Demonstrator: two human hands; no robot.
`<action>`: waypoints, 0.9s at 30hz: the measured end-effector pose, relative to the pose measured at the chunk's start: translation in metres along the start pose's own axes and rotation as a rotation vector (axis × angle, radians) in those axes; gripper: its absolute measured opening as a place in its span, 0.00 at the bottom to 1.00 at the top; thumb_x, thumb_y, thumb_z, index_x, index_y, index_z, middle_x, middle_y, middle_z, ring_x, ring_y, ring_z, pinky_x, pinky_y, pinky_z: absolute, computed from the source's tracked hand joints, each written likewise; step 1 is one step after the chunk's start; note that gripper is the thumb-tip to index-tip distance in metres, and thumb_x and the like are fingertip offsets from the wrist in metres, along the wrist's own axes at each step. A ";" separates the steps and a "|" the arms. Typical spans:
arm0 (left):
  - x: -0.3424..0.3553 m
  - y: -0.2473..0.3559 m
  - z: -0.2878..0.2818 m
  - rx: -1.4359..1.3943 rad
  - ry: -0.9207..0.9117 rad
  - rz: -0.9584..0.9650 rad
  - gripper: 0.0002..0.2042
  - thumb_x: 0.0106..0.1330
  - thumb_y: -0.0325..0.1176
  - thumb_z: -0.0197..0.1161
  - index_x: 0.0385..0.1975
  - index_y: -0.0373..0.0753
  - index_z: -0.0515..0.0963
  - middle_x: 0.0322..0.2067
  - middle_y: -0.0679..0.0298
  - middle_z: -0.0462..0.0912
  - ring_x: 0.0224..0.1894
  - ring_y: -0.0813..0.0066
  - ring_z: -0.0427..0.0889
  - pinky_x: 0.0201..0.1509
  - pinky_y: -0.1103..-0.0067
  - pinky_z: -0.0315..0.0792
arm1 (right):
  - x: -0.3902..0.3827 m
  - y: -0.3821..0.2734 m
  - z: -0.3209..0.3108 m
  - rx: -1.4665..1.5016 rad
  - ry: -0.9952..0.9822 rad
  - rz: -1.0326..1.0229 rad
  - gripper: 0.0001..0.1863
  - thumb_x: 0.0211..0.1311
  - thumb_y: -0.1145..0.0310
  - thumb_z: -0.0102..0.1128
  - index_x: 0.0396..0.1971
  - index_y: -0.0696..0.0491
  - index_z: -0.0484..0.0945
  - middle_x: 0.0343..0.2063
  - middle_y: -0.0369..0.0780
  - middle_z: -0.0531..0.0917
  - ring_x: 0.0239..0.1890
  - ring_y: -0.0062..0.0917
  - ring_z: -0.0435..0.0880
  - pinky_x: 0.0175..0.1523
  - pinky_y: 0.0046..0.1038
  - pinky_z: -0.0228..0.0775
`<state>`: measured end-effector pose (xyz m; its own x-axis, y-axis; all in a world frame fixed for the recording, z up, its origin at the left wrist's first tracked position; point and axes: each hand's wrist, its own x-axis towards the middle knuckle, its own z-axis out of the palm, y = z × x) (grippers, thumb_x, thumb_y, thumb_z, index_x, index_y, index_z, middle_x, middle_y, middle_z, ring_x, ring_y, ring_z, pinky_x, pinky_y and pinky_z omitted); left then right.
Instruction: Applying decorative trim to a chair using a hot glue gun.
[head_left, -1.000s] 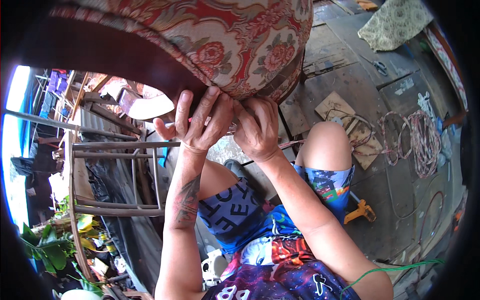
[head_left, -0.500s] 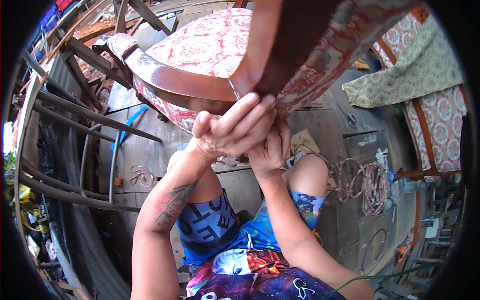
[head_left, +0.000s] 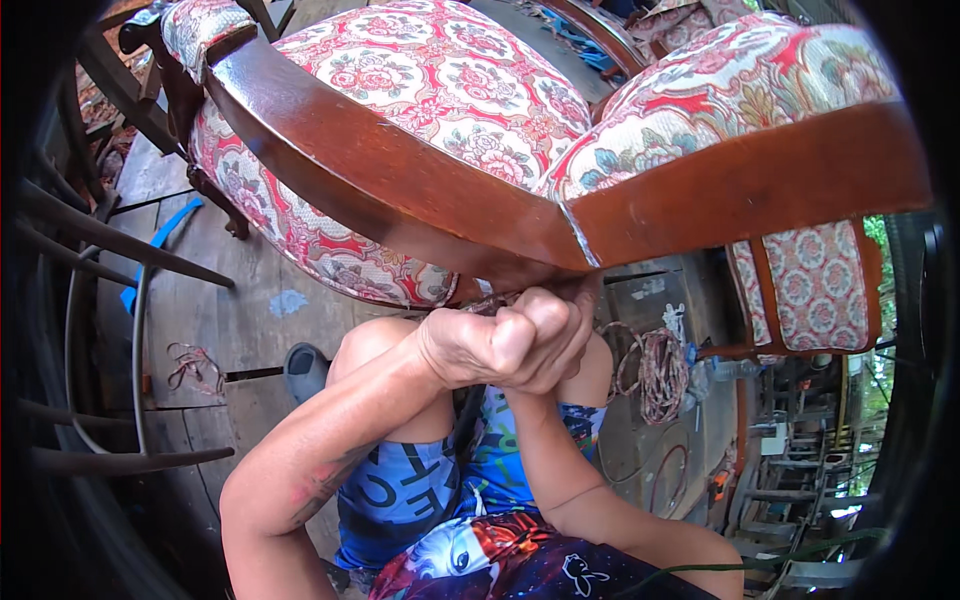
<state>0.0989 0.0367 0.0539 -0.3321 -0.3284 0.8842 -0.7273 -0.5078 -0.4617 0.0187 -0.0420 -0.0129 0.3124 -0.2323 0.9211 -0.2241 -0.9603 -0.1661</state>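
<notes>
A wooden armchair [head_left: 390, 170] with a red and cream floral seat [head_left: 440, 95] stands close in front of me. A pale line [head_left: 580, 235] marks the joint where its polished armrest meets the back frame. Just beneath that joint, my left hand [head_left: 505, 340] is closed, its fingers curled and knuckles toward me. Pressed against it on the far side is my right hand [head_left: 575, 325], mostly hidden. A bit of dark, patterned material shows above the left fist, but I cannot make out what the hands grip.
Dark curved metal bars [head_left: 140, 270] stand at the left. A coiled rope [head_left: 662, 375] lies on the plank floor [head_left: 260, 335] to the right. Another floral chair [head_left: 815, 285] is beyond it. A blue strip [head_left: 165, 240] and a loose patterned strip [head_left: 195, 368] lie at the left.
My view has shifted, showing more of the chair's seat and backrest. My left hand's fingers have gone from stretched out to curled, and both hands sit lower under the joint.
</notes>
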 end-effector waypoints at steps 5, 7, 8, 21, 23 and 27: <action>-0.015 0.030 0.014 0.070 0.080 -0.175 0.04 0.53 0.40 0.57 0.20 0.54 0.78 0.19 0.79 0.55 0.23 0.83 0.57 0.37 0.78 0.47 | -0.001 -0.007 0.003 0.078 -0.004 0.008 0.22 0.66 0.63 0.65 0.49 0.68 0.76 0.42 0.52 0.82 0.42 0.43 0.84 0.44 0.37 0.82; -0.016 0.043 0.020 0.200 0.120 -0.368 0.03 0.53 0.39 0.58 0.19 0.56 0.77 0.19 0.81 0.56 0.23 0.84 0.57 0.36 0.78 0.47 | 0.000 -0.010 0.002 0.114 0.007 0.030 0.22 0.66 0.64 0.65 0.49 0.68 0.76 0.42 0.52 0.82 0.42 0.43 0.84 0.45 0.37 0.82; -0.011 0.046 0.016 0.152 0.074 -0.444 0.03 0.54 0.39 0.58 0.20 0.57 0.78 0.20 0.82 0.57 0.26 0.86 0.61 0.37 0.77 0.49 | 0.000 -0.009 0.001 0.134 0.018 0.046 0.22 0.66 0.64 0.65 0.49 0.68 0.76 0.42 0.52 0.82 0.42 0.43 0.84 0.45 0.37 0.82; -0.006 0.006 0.006 0.129 -0.100 0.019 0.13 0.66 0.47 0.62 0.50 0.65 0.82 0.60 0.95 0.77 0.61 0.87 0.74 0.69 0.62 0.45 | 0.005 0.018 -0.004 0.311 0.147 0.096 0.12 0.57 0.73 0.69 0.39 0.60 0.80 0.41 0.49 0.82 0.43 0.46 0.83 0.48 0.41 0.78; 0.002 0.002 0.006 0.058 -0.110 0.058 0.06 0.65 0.48 0.65 0.38 0.65 0.85 0.52 0.92 0.84 0.59 0.83 0.75 0.69 0.66 0.45 | 0.005 0.023 -0.004 0.343 0.184 0.139 0.13 0.51 0.81 0.65 0.39 0.57 0.81 0.37 0.44 0.79 0.39 0.40 0.80 0.52 0.42 0.74; 0.004 0.003 0.017 0.010 -0.102 0.139 0.04 0.61 0.48 0.69 0.34 0.65 0.85 0.46 0.90 0.86 0.60 0.76 0.72 0.70 0.63 0.44 | 0.005 0.029 -0.005 0.381 0.241 0.204 0.16 0.49 0.81 0.65 0.41 0.57 0.81 0.36 0.42 0.77 0.38 0.38 0.79 0.51 0.43 0.73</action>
<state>0.1059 0.0202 0.0550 -0.3665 -0.4747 0.8002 -0.6723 -0.4594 -0.5804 0.0090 -0.0698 -0.0109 0.0647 -0.4223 0.9041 0.1089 -0.8976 -0.4271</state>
